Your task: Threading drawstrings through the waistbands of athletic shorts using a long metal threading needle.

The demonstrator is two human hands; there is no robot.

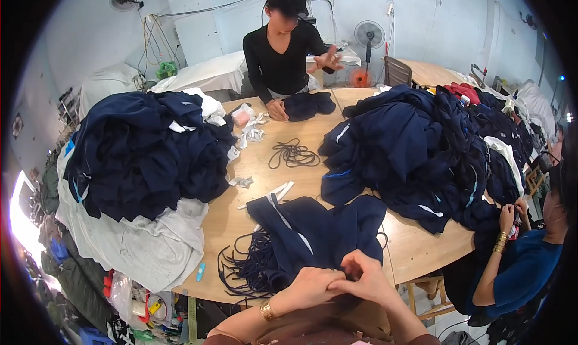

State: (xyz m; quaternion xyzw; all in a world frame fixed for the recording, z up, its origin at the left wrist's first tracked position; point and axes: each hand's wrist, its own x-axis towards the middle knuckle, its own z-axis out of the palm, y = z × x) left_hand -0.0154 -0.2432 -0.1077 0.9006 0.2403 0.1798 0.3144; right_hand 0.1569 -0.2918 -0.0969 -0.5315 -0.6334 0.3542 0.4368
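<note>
Both hands meet at the near edge of the table, thumbs and fingers pinched close together. My left hand (308, 286), below a gold bracelet on the wrist, is closed. My right hand (368, 279) curls its fingers against it. What lies between the fingertips is too small and shaded to make out. Just beyond them a navy garment (337, 224) with a pale stripe is spread on the wooden table (241, 206). Beside its left edge hangs a bundle of dark cords (250, 257). White strips (277, 194) stick out behind the garment.
Large heaps of navy garments stand left (144, 158) and right (403, 140). A coil of dark cord (293, 154) and a light blue tool (200, 271) lie on the table. Across it, a person in black (283, 56) handles dark cloth; another in blue (524, 261) works at right.
</note>
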